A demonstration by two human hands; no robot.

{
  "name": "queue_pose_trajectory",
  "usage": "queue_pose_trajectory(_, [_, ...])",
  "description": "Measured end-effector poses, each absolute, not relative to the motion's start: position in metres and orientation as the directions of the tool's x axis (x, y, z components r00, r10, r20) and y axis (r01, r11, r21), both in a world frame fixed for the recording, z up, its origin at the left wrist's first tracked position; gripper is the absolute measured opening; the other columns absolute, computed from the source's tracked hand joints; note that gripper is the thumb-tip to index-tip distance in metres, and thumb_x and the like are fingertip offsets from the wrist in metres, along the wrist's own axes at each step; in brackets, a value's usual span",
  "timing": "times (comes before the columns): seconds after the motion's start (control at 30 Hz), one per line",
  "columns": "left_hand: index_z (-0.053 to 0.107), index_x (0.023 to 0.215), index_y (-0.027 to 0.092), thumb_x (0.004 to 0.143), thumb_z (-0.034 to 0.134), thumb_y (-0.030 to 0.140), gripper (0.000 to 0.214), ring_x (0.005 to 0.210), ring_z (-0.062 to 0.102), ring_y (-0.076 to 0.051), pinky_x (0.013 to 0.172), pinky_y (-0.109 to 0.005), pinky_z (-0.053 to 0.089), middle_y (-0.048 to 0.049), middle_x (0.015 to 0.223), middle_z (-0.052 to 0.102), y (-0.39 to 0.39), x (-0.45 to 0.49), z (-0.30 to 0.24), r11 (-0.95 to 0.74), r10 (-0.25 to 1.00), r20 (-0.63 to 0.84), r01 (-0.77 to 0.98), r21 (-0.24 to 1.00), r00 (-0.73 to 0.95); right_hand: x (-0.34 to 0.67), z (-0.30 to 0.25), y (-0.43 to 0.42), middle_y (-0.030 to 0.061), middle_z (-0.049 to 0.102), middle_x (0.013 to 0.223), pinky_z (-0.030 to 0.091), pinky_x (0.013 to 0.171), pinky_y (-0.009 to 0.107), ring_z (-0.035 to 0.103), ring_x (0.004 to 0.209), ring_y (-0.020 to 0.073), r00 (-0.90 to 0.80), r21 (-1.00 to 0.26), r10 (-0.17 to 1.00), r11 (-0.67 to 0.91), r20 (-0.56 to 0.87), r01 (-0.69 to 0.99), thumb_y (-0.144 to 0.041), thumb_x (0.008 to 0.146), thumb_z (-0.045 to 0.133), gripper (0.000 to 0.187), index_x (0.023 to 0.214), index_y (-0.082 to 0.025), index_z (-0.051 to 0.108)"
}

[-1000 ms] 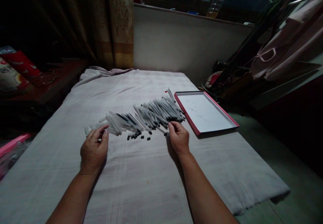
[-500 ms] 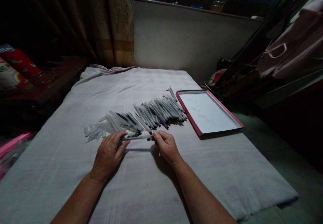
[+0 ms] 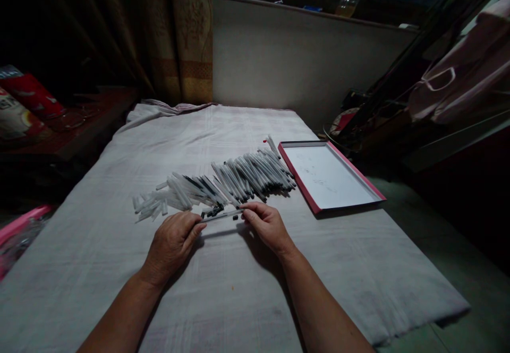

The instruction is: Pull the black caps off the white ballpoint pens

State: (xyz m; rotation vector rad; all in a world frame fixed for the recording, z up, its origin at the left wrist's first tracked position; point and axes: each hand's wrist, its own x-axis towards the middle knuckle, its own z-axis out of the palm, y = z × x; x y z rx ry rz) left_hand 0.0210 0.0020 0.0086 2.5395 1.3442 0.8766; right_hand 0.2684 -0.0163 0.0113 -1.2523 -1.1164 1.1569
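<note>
Both hands hold one thin white pen point(image 3: 221, 215) level just above the cloth-covered table point(image 3: 223, 289). My left hand point(image 3: 173, 244) pinches its left end with fingers curled. My right hand point(image 3: 268, 226) pinches its right end between thumb and fingertips. Right behind the pen lies a long heap of white pen tubes point(image 3: 223, 183), some with dark ends. A few small black caps point(image 3: 212, 212) are scattered at the heap's near edge.
A shallow red-rimmed tray with a white floor point(image 3: 327, 175) lies right of the heap, near the table's right edge. A curtain point(image 3: 187, 40) hangs at the back. Red packages point(image 3: 27, 95) sit on a dark shelf at left, a pink object point(image 3: 18, 225) lower left.
A second ago the hands were apart at the heap's edge. They came together holding one pen between them, and it now sits slightly farther from me.
</note>
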Motion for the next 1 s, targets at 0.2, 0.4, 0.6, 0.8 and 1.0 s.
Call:
queue_pose_trajectory(0.2, [0.065, 0.087, 0.023, 0.100, 0.041, 0.049, 0.038, 0.071, 0.062, -0.018, 0.073, -0.031, 0.049, -0.0022, 0.076, 0.067, 0.0029, 0.0189, 0.0085, -0.571, 0.811, 0.401, 0.722, 0.391, 0.425, 0.2674, 0.0104, -0.0155, 0.0035, 0.074, 0.080, 0.050, 0.063, 0.027, 0.063, 0.067, 0.0143, 0.095, -0.991, 0.993, -0.058, -0.070, -0.124, -0.040, 0.068, 0.078, 0.031, 0.092, -0.020, 0.078])
queue_pose_trajectory(0.4, [0.065, 0.088, 0.022, 0.099, 0.043, 0.047, 0.035, 0.073, 0.063, -0.018, 0.074, -0.031, 0.049, -0.0023, 0.079, 0.068, 0.0021, 0.0203, 0.0084, -0.574, 0.811, 0.394, 0.714, 0.401, 0.431, 0.2691, 0.0130, -0.0137, 0.0005, 0.066, 0.065, 0.043, 0.053, 0.024, 0.053, 0.055, 0.0110, 0.121, -0.991, 0.987, -0.096, -0.106, -0.090, -0.045, 0.069, 0.076, 0.028, 0.069, -0.018, 0.068])
queue_pose_trajectory(0.6, [0.065, 0.086, 0.023, 0.099, 0.042, 0.048, 0.037, 0.072, 0.062, -0.018, 0.073, -0.031, 0.049, -0.0023, 0.077, 0.068, 0.0028, 0.0210, 0.0085, -0.553, 0.828, 0.367, 0.722, 0.416, 0.423, 0.2701, 0.0125, -0.0149, -0.0024, 0.063, 0.069, 0.045, 0.056, 0.024, 0.056, 0.060, 0.0117, 0.082, -0.993, 0.993, -0.084, -0.090, -0.085, -0.035, 0.067, 0.077, 0.024, 0.084, -0.020, 0.070])
queue_pose_trajectory(0.8, [0.066, 0.088, 0.023, 0.099, 0.043, 0.049, 0.036, 0.074, 0.064, -0.018, 0.073, -0.031, 0.050, -0.0030, 0.081, 0.070, 0.0030, 0.0200, 0.0073, -0.564, 0.822, 0.368, 0.716, 0.412, 0.435, 0.2680, 0.0085, -0.0132, -0.0016, 0.061, 0.063, 0.045, 0.054, 0.025, 0.055, 0.057, 0.0123, 0.141, -0.997, 0.988, -0.056, -0.064, -0.059, -0.044, 0.071, 0.075, 0.026, 0.074, -0.019, 0.069])
queue_pose_trajectory(1.0, [0.066, 0.088, 0.023, 0.099, 0.041, 0.051, 0.039, 0.073, 0.063, -0.019, 0.073, -0.031, 0.049, -0.0028, 0.079, 0.069, 0.0037, 0.0189, 0.0071, -0.561, 0.823, 0.364, 0.723, 0.404, 0.435, 0.2696, 0.0126, -0.0146, -0.0018, 0.065, 0.068, 0.043, 0.048, 0.022, 0.056, 0.056, 0.0117, 0.081, -0.989, 0.990, -0.102, -0.111, -0.111, -0.037, 0.066, 0.080, 0.026, 0.083, -0.020, 0.070])
